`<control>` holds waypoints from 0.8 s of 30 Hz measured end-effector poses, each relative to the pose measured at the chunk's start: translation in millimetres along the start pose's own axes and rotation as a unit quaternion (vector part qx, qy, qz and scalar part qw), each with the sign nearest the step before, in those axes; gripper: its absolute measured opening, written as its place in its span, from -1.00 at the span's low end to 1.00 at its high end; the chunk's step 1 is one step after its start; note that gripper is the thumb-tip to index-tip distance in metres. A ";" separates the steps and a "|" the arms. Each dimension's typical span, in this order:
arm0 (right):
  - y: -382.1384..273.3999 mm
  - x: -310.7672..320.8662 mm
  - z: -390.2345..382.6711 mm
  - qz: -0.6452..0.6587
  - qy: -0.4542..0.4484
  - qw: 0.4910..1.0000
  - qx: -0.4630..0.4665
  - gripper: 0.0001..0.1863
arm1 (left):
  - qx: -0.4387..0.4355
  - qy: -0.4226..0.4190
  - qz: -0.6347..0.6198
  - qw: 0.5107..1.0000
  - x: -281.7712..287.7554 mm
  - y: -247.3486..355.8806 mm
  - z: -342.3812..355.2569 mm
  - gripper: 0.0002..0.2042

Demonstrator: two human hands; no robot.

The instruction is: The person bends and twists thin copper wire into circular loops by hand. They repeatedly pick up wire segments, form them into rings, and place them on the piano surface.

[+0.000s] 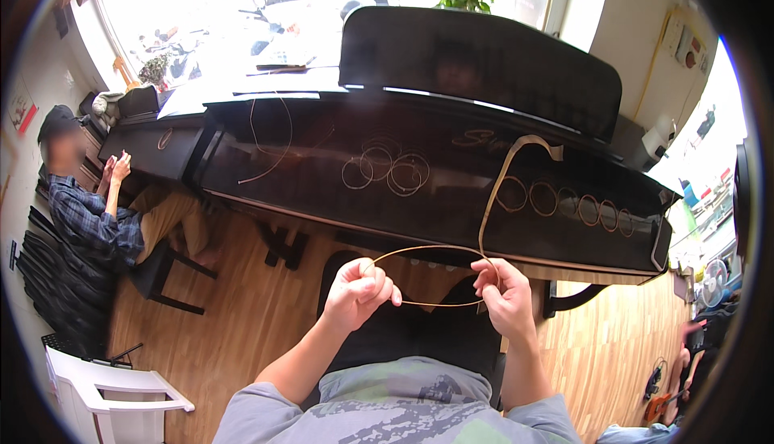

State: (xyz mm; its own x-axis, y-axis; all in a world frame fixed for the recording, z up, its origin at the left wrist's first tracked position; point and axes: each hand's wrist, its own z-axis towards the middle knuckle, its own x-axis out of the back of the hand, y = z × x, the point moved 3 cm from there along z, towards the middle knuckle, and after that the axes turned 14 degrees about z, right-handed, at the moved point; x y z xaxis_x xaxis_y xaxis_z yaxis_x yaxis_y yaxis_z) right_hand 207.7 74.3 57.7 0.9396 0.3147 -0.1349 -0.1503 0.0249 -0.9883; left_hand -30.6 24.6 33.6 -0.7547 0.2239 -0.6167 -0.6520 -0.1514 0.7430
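Between my hands a thin bronze-coloured instrument string (pixel 426 247) bends into a wide oval loop. My left hand (pixel 360 291) is closed in a pinch on its left side, and my right hand (pixel 504 295) pinches its right side. Just beyond them lies the glossy black piano lid (pixel 322 194). Several coiled strings (pixel 408 175) rest on it in two groups, silvery ones mid-lid and bronze ones (pixel 588 210) to the right. A pale tape strip (pixel 501 182) hooks over the lid and hangs down near my right hand.
At the left, a person in a checked shirt (pixel 93 218) sits on a black stool (pixel 165 279) by another dark surface. A loose string (pixel 290 133) lies on the lid's left part. A white chair-like frame (pixel 121 387) stands lower left. A fan (pixel 713 283) is at far right.
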 end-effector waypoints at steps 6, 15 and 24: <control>3.1 12.4 2.3 0.064 0.038 0.996 0.053 -0.62 | -0.025 -0.001 0.008 1.000 -3.0 8.8 -2.6 -0.77; -11.0 11.9 4.6 0.147 0.029 0.987 0.052 -0.61 | -0.026 -0.066 0.123 0.990 -11.1 23.2 -1.7 -0.80; -13.5 -17.4 8.6 -0.036 -0.086 0.995 -0.029 -0.65 | 0.197 -0.181 0.260 0.928 -40.3 34.0 38.5 -0.70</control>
State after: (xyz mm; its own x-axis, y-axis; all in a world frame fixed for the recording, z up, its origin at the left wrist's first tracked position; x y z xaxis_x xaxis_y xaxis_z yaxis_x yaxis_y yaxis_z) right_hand 190.8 76.7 74.0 0.8799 0.4719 -0.0544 -0.0619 0.0004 -0.9981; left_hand -19.6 47.5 93.8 -0.8389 0.5394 -0.0734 -0.0753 0.0185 0.9970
